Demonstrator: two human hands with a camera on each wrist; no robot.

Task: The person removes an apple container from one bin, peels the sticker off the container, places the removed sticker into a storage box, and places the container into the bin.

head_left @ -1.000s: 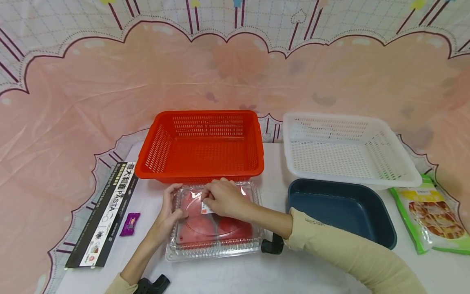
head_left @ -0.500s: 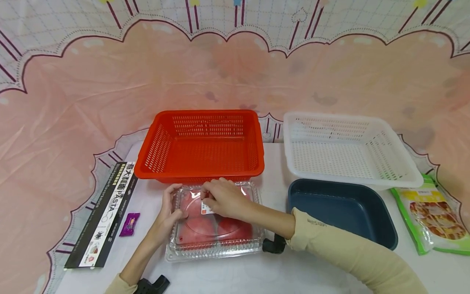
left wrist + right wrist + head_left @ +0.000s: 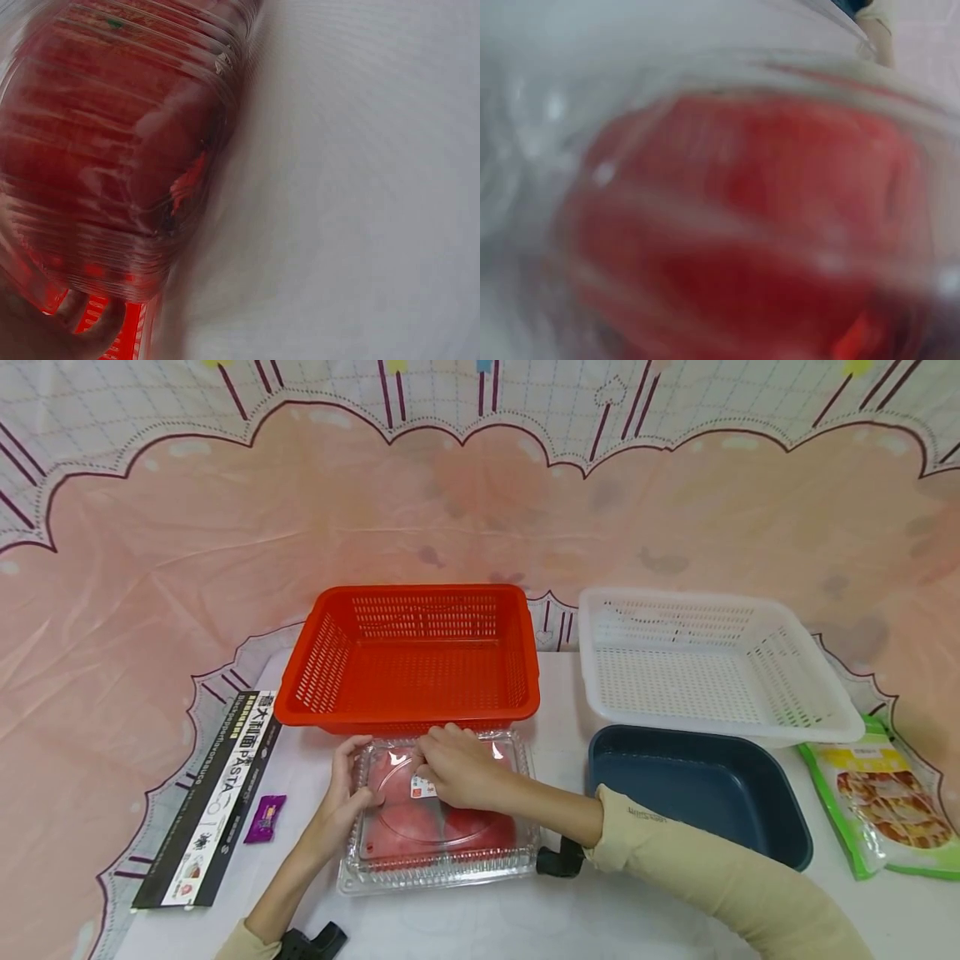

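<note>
A clear plastic clamshell box (image 3: 442, 873) holds several round red fruits (image 3: 405, 828), and a small white sticker (image 3: 422, 787) is on its lid. My left hand (image 3: 341, 806) grips the box's left side, with the thumb on the lid and the fingers at the far left corner. My right hand (image 3: 461, 768) is over the lid with curled fingers at the sticker, covering part of it; the fingertips are partly hidden. In the left wrist view the ribbed side of the box (image 3: 120, 150) shows fruit behind it. The right wrist view is a blurred close-up of red fruit (image 3: 742, 225).
A red basket (image 3: 427, 718) stands directly behind the box. To the right are a white basket (image 3: 720, 727) and a dark blue tray (image 3: 675, 777), with a green food bag (image 3: 885, 802) beyond. A pasta box (image 3: 210, 802) and purple packet (image 3: 265, 818) lie left.
My right hand's fingers have shifted slightly at the sticker, and a little more of its right side shows. The left hand and the box have stayed in place.
</note>
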